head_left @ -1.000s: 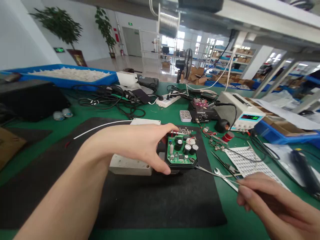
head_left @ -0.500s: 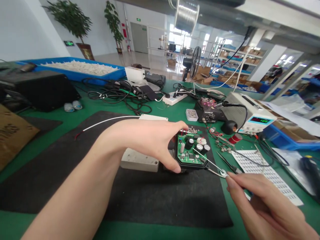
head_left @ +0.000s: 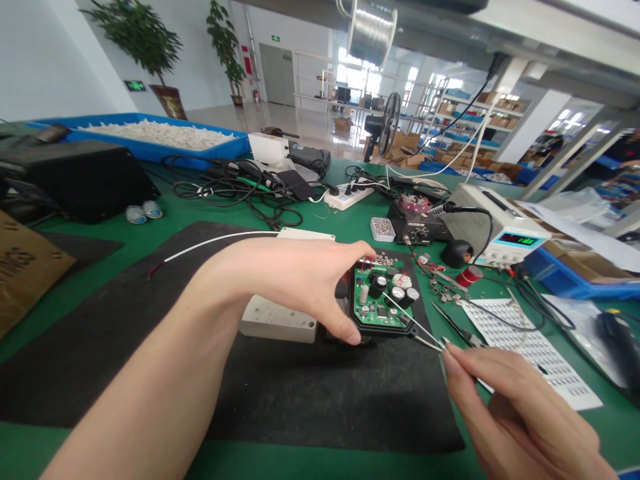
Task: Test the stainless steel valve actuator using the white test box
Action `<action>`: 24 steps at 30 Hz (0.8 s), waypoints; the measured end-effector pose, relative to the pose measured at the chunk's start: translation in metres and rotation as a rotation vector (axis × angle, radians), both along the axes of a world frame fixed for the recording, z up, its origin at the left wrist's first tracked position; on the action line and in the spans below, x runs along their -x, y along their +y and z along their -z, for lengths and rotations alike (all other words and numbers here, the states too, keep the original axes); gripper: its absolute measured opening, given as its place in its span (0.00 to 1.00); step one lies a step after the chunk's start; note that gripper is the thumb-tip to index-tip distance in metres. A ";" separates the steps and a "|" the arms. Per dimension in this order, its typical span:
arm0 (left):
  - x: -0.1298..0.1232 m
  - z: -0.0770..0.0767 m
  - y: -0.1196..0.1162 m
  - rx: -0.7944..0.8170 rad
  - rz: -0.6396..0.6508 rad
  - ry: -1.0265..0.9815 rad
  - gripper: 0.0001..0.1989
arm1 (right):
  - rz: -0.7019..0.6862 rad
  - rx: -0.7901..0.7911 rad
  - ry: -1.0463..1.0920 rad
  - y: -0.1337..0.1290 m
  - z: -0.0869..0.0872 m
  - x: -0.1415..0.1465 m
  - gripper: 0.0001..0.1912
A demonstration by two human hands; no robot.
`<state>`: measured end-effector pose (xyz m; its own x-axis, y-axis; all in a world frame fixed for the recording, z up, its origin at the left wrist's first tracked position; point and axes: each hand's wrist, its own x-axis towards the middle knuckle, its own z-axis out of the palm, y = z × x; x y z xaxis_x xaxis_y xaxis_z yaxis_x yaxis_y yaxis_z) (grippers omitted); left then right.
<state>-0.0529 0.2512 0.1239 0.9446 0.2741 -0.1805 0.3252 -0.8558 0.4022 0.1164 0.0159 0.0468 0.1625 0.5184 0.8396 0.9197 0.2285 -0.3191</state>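
My left hand [head_left: 310,283] is closed around the side of a black housing, its thumb at the near edge and a finger at the far edge. Inside the housing lies a green circuit board [head_left: 371,312] with several round capacitors. My right hand [head_left: 520,400] pinches a thin white wire [head_left: 417,325] that stretches taut over the board; its far end is among the capacitors. A thicker pale cable [head_left: 426,343] leaves the housing's corner and meets the same fingertips. Under my left wrist a light grey box-shaped part [head_left: 277,320] rests on the black mat [head_left: 350,400], partly hidden.
Tweezers [head_left: 453,323] and a sheet of small labels [head_left: 545,360] lie right of the mat. Behind stand a small tray of screws [head_left: 383,229], a soldering station [head_left: 417,227] and a power supply [head_left: 500,227]. Tangled black cables [head_left: 235,183] and a blue tray [head_left: 165,148] are farther back.
My right hand has moved slightly left, closer to the housing. The small white loop at its fingertips no longer shows. My left hand keeps its hold on the housing.
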 end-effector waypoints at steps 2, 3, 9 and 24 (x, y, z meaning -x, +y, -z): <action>0.000 -0.001 0.000 -0.006 -0.003 0.008 0.55 | 0.009 -0.002 0.003 0.000 0.001 0.001 0.11; 0.000 -0.001 -0.001 -0.007 -0.005 0.011 0.55 | 0.010 0.003 0.006 0.000 0.002 0.000 0.11; -0.001 0.000 -0.001 -0.005 0.002 0.000 0.55 | -0.001 0.012 0.004 -0.002 0.009 -0.002 0.12; -0.001 -0.001 -0.002 0.016 -0.001 -0.003 0.54 | -0.120 0.144 -0.158 -0.013 0.019 -0.017 0.13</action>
